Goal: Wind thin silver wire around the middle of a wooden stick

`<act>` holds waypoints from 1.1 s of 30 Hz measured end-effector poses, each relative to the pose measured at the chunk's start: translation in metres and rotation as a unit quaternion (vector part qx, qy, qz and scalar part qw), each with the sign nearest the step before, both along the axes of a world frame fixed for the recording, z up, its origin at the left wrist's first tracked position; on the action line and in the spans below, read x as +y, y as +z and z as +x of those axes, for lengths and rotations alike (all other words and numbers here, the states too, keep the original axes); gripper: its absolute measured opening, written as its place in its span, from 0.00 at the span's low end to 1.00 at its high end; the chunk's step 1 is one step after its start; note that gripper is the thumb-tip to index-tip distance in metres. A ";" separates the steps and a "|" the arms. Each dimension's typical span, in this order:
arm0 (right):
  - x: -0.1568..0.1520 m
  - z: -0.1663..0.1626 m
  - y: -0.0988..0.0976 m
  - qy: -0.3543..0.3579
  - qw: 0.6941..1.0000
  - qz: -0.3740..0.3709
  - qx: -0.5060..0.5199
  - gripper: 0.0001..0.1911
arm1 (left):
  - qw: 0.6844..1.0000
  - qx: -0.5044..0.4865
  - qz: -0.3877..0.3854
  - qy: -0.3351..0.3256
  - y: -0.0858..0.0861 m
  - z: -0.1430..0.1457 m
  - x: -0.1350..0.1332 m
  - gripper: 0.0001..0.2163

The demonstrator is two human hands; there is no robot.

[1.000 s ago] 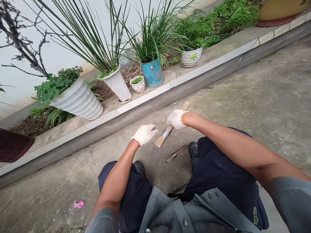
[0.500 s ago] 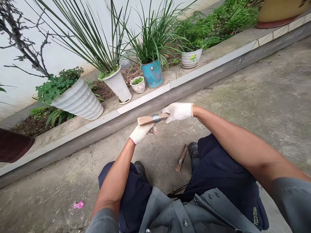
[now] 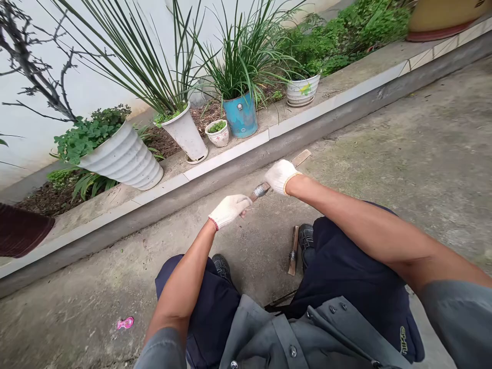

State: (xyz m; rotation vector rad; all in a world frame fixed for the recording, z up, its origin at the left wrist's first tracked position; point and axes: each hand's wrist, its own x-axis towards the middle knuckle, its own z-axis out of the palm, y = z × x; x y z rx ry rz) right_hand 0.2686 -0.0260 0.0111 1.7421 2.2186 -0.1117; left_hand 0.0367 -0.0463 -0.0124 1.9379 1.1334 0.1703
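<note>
A wooden stick wound with metal wire [image 3: 262, 189] is held aslant between my two white-gloved hands, above the concrete ground. My left hand [image 3: 230, 210] is closed around its lower left end. My right hand [image 3: 282, 175] grips it beyond the wire, and a flat wooden end [image 3: 302, 158] sticks out past this hand. Whether that end belongs to the same piece cannot be seen, as the glove covers the middle. A second wire-bound wooden stick [image 3: 293, 251] lies on the ground beside my right shoe [image 3: 306, 238].
A low tiled ledge [image 3: 226, 163] runs across in front of me. On it stand a ribbed white pot [image 3: 125, 159], a tall white pot [image 3: 186, 134], a small pot [image 3: 218, 136], a blue bucket [image 3: 241, 117] and a low white pot [image 3: 303, 91]. A pink item [image 3: 125, 323] lies lower left.
The held stick has turned and shifted to the right, now slanting up to the right. My right hand has moved further along it. The stick on the ground lies at a steeper angle.
</note>
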 end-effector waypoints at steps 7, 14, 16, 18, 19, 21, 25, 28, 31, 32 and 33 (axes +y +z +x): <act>-0.010 0.018 0.012 0.155 0.975 -0.147 0.065 0.14 | 0.997 0.022 0.071 0.034 0.015 -0.013 0.012 0.13; -0.007 0.031 0.025 0.098 0.955 -0.107 0.258 0.13 | 0.988 -0.136 -0.027 0.067 0.004 -0.009 0.010 0.17; -0.003 0.027 0.024 0.060 0.958 -0.050 0.276 0.16 | 0.978 -0.179 -0.074 0.077 -0.001 -0.003 0.004 0.17; 0.003 0.022 0.022 0.015 0.966 0.014 0.256 0.16 | 0.978 -0.175 -0.097 0.056 -0.005 0.002 -0.002 0.16; 0.005 0.020 0.021 -0.008 0.972 0.041 0.232 0.15 | 0.981 -0.162 -0.104 0.040 -0.005 0.003 -0.005 0.16; 0.009 0.016 0.018 -0.034 0.982 0.080 0.169 0.14 | 0.985 -0.128 -0.113 0.007 -0.006 0.004 -0.008 0.16; 0.007 0.008 0.007 -0.026 0.996 0.061 0.061 0.15 | 0.993 -0.070 -0.090 -0.024 -0.001 -0.001 -0.006 0.16; -0.002 0.003 -0.004 -0.007 1.000 -0.006 0.015 0.15 | 0.999 -0.018 -0.015 -0.027 0.004 -0.005 -0.001 0.15; -0.009 0.005 -0.011 0.051 0.996 -0.073 0.016 0.15 | 0.999 0.025 0.039 -0.017 0.010 -0.008 0.003 0.15; -0.010 0.008 -0.011 0.070 0.992 -0.104 0.031 0.14 | 0.999 0.027 0.042 -0.007 0.012 -0.009 0.004 0.15; -0.010 0.011 -0.010 0.088 0.985 -0.140 0.051 0.13 | 0.999 0.025 0.041 0.003 0.013 -0.010 0.005 0.14</act>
